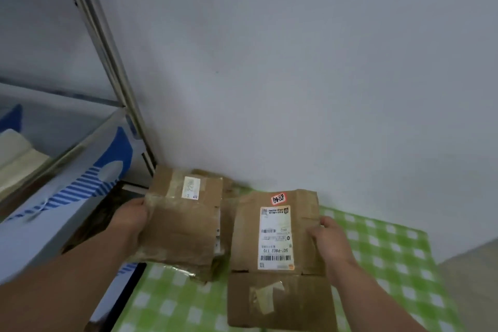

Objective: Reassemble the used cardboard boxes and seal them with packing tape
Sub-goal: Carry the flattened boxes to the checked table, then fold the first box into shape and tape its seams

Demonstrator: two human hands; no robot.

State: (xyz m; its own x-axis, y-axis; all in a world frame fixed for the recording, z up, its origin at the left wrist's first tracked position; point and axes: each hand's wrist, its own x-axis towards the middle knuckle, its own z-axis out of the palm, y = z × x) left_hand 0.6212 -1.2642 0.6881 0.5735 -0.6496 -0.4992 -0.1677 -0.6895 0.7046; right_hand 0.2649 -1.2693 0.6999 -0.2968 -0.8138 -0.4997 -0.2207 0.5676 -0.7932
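At the far left, beyond the worktop's edge, a white and blue printed box (80,183) sits beside a metal frame (107,62) that leans up against the pale wall (296,62). Your left hand (132,217) is next, at the left edge of a flattened cardboard box (183,221); the thumb lies over the top face and the other fingers are hidden beneath, so the grip looks closed on that edge. This box bears old clear tape and a small white label (190,188) near its far end, and it rests on top of more flattened cardboard (210,178) stacked by the wall. Just to its right lies a second flattened box (277,251) on the green checked worktop (390,264), its near flap folded out toward you with a scrap of old tape (265,296) on it. A white shipping label (275,237) with barcodes runs along its middle, and a small red sticker (278,198) sits at its far end. Your right hand (330,245) holds this box's right edge, thumb on the top face and fingers curled around the side.
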